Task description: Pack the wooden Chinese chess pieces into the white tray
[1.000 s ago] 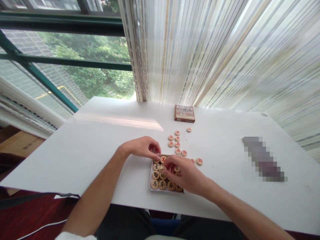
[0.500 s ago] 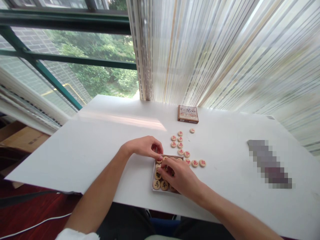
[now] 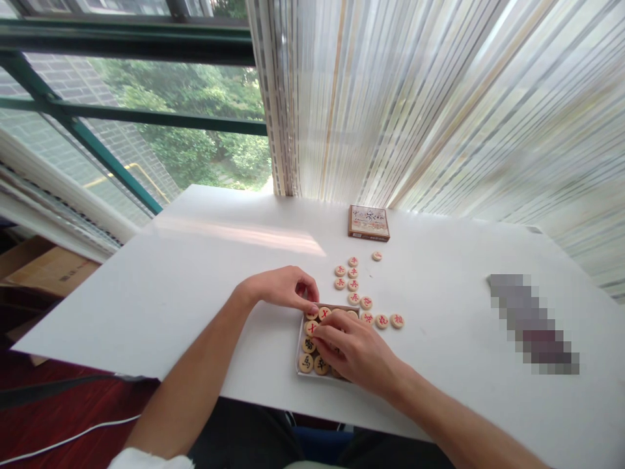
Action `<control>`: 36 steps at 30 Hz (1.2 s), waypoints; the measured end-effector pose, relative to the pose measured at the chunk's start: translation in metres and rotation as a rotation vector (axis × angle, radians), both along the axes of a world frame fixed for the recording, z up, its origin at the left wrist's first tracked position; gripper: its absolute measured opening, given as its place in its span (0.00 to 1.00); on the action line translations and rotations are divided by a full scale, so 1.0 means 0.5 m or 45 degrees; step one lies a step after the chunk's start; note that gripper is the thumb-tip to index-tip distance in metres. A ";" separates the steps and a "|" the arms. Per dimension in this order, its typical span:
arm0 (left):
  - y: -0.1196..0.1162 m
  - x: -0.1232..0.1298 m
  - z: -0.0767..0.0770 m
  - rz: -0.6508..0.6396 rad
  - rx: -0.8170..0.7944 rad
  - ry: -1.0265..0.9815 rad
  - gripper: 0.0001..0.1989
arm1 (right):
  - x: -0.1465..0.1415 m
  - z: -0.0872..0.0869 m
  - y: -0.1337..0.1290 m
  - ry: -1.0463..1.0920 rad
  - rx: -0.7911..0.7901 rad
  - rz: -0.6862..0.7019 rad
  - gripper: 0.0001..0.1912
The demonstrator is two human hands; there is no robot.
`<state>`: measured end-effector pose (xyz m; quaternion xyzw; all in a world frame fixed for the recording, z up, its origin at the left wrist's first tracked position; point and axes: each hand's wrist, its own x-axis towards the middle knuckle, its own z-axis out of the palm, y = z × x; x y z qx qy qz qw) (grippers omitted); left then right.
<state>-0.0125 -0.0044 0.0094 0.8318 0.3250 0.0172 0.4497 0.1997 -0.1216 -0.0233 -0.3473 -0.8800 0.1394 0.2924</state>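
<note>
An open box [image 3: 299, 355] of round wooden pieces lies near the table's front edge. My left hand [image 3: 288, 286] is at its back left corner, thumb on a piece there and fingers curled behind the rim. My right hand [image 3: 354, 342] reaches over the box, its thumb and fingers pinched on a red-marked piece [image 3: 311, 327] at the left side. Another red-marked piece [image 3: 325, 314] shows in the back row. Black-marked pieces [image 3: 306, 363] sit at the front left; my right hand hides much of the box's right part.
Red-marked pieces [image 3: 353, 285] lie behind and right of the box on the white table [image 3: 205, 260]. A closed flat box [image 3: 369, 223] lies farther back. A blurred dark object [image 3: 534, 326] is at right, a curtain [image 3: 390, 98] behind.
My right hand has shifted slightly right and down, uncovering red-marked pieces at the box's back left. My left hand has stayed in place.
</note>
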 end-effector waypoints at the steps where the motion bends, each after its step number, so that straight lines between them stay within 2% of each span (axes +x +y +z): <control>1: 0.000 0.000 0.000 -0.003 -0.004 0.000 0.16 | 0.003 -0.001 -0.001 -0.013 0.007 0.019 0.07; 14: -0.001 0.001 0.001 0.009 0.009 0.008 0.16 | 0.003 0.000 0.002 -0.072 0.025 0.058 0.09; 21: -0.002 -0.001 0.001 0.017 0.008 0.025 0.19 | 0.007 -0.006 0.002 0.093 0.055 0.020 0.11; 24: -0.001 -0.001 0.002 0.006 0.001 0.019 0.21 | 0.017 0.007 0.008 0.231 0.028 -0.057 0.10; 27: -0.001 0.001 0.005 -0.004 -0.012 0.007 0.20 | 0.039 0.035 0.027 0.386 0.003 -0.173 0.11; 32: -0.004 0.006 0.005 0.045 0.029 0.014 0.18 | 0.113 0.079 0.095 0.395 -0.027 -0.425 0.08; 34: -0.006 0.008 0.002 0.084 0.059 0.011 0.19 | 0.153 0.077 0.131 0.349 -0.016 -0.546 0.09; 36: -0.008 0.010 -0.002 0.115 0.093 0.006 0.20 | 0.191 0.061 0.166 0.319 -0.002 -0.658 0.09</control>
